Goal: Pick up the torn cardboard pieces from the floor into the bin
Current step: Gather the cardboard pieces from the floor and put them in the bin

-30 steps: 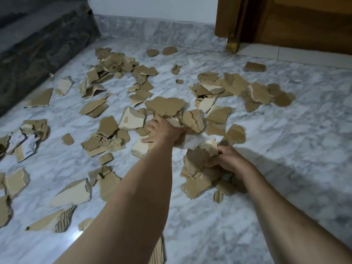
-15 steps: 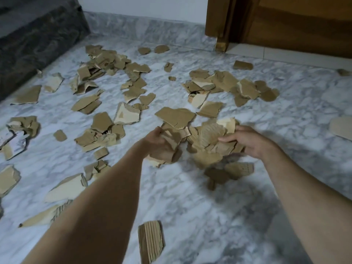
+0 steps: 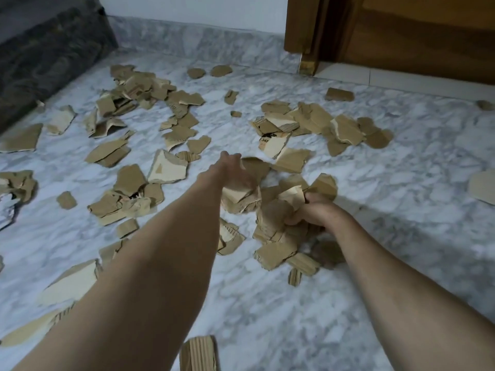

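a: obs. both hands are in the middle heap of cardboard pieces (image 3: 270,253) on the marble floor (image 3: 267,311). right hand (image 3: 314,214) has its fingers (image 3: 308,199) curled tight round a bunch of scraps. left hand (image 3: 235,174) is blurred, reaching onto a brown piece (image 3: 255,167); cannot tell whether its fingers are spread or closed on it.

b: where's the rest?

a: scattered. one cluster at far left near the dark step (image 3: 45,57), another at far right below the door (image 3: 415,33), loose bits along the left edge, a ribbed scrap (image 3: 198,353) at the bottom of view. no bin in view.

b: handling?

a: judgement: light, fairly stiff corrugated board, dry, ragged edges. not fragile, will bend or crease if squeezed, no harm in that. flat pieces lying on smooth marble are likely to slide rather than lift.

b: so where to grip?

a: take overlapped pieces as a stack, clamped between both hands from opposite sides of the heap. for single flat ones, catch a raised torn edge or corner. a loose bunch will likely shed small bits from underneath, so support it from below.
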### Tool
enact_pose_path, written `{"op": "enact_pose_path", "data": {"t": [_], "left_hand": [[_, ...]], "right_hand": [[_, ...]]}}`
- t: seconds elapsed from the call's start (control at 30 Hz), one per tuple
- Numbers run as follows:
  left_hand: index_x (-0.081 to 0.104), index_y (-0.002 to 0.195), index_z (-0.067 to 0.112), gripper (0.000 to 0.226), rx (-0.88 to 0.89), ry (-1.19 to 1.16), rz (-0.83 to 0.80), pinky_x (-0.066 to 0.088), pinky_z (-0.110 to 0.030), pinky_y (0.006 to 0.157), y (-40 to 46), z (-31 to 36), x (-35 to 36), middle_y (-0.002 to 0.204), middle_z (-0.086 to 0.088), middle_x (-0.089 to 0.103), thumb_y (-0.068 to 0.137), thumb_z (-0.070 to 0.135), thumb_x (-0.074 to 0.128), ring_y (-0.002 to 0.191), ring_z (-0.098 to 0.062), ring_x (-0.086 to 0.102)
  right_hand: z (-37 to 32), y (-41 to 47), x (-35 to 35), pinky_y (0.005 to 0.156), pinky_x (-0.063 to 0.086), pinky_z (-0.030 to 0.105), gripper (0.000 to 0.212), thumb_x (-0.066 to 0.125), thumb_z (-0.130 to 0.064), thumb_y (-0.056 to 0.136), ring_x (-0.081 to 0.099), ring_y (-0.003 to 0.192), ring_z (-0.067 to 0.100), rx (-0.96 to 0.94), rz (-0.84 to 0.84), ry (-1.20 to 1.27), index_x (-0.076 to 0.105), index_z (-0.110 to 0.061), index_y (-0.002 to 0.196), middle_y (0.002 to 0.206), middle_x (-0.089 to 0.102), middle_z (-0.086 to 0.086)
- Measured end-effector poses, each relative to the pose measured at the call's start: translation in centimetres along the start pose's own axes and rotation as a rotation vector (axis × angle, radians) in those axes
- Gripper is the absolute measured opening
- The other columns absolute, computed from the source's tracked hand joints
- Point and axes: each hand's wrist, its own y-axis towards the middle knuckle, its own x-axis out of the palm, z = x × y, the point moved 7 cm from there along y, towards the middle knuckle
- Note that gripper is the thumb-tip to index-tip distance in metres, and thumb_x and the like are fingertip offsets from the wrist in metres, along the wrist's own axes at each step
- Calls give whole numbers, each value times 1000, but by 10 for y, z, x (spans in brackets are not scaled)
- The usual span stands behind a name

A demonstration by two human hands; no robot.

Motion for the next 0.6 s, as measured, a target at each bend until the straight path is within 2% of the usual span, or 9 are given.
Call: {"op": "enact_pose_path", "data": {"t": [0.1,0.17,0.27,0.33,0.4,0.5,0.53,0.6], "left_hand": [[34,145,29,112,-46,85,24,35,-57,111,11,3,4,150,-11,17,52,68,82,140,-43,22],[31,146,23,123,10,135,13,24,-58,115,13,3,-3,160,-11,11,47,71,85,147,-43,10],[30,145,20,122,126,142,-4,36,-51,109,14,6,-6,149,-7,33,48,67,88,139,-34,32],[21,150,27,136,94,177,-28,37,-56,107,5,-3,-6,146,-4,35,40,74,86,137,-35,34],[29,145,33,142,32,162,-109,43,-54,102,-3,-16,-4,137,0,48,23,83,80,129,-31,46],[61,121,32,123,8,90,-162,50,-45,97,-7,-32,0,113,6,68,11,84,79,105,-23,62],[66,113,31,112,8,80,-162,51,-43,95,-12,-33,2,106,7,70,15,82,82,100,-22,64],[69,112,28,85,35,54,-120,52,-36,89,-28,-30,6,105,4,69,40,67,90,96,-21,64]], "right_hand": [[3,3,-3,83,52,34,50,85,-9,74,62,96,24,6,-11,-29,65,-15,119,112,68,6],[4,4,-4,80,47,33,62,85,-7,74,57,97,23,15,-32,1,59,-13,131,122,65,8],[3,6,-5,78,45,30,66,85,-8,75,54,95,21,10,-33,2,57,-12,134,128,64,9],[0,5,-3,75,44,27,62,85,-9,75,55,92,19,-5,-34,-8,59,-13,131,123,65,7],[0,4,-4,71,45,25,52,84,-6,75,56,90,19,-8,-21,4,64,-15,123,112,66,4],[1,-1,-2,61,47,23,24,82,-4,75,62,80,13,-41,29,25,69,-20,88,97,70,1],[2,-2,-1,64,49,24,22,81,-5,74,64,81,14,-54,43,28,70,-21,83,94,72,0],[5,-4,0,79,56,30,22,81,-6,73,68,91,19,-60,74,45,73,-20,88,95,74,1]]}}
